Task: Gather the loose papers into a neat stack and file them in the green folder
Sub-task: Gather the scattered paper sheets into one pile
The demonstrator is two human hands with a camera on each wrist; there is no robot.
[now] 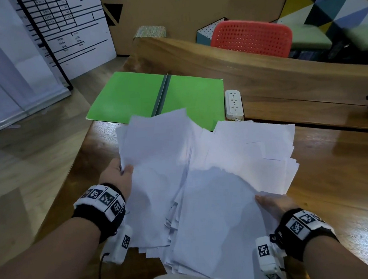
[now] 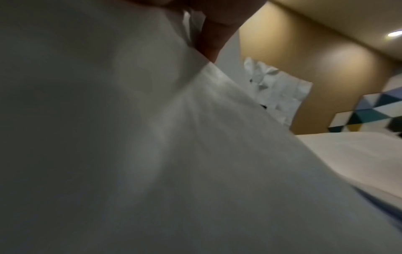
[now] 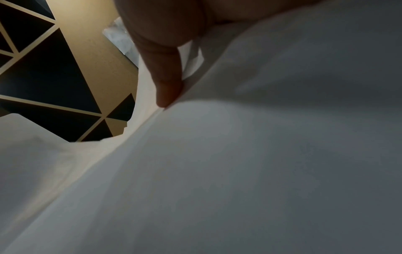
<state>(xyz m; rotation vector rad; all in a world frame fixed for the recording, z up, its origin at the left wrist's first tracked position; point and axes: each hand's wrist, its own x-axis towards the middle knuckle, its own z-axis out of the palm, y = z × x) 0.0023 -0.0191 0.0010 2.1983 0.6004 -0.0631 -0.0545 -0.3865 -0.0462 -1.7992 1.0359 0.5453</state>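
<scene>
A messy pile of white papers (image 1: 204, 177) is held between both hands above the wooden desk (image 1: 337, 170), its sheets fanned out and uneven. My left hand (image 1: 119, 174) grips the pile's left edge, thumb on top. My right hand (image 1: 271, 203) grips the right edge lower down. The green folder (image 1: 134, 94) lies open and flat on the desk beyond the pile, its near edge covered by the sheets. In the left wrist view the papers (image 2: 152, 154) fill the frame under a finger (image 2: 213, 41). The right wrist view shows a thumb (image 3: 167, 77) pressed on the papers (image 3: 239, 171).
A white power strip (image 1: 233, 104) lies just right of the folder. A raised wooden ledge (image 1: 261, 70) runs behind the desk, with a red perforated chair (image 1: 252, 37) beyond it. A whiteboard (image 1: 69, 31) stands at the far left on the floor.
</scene>
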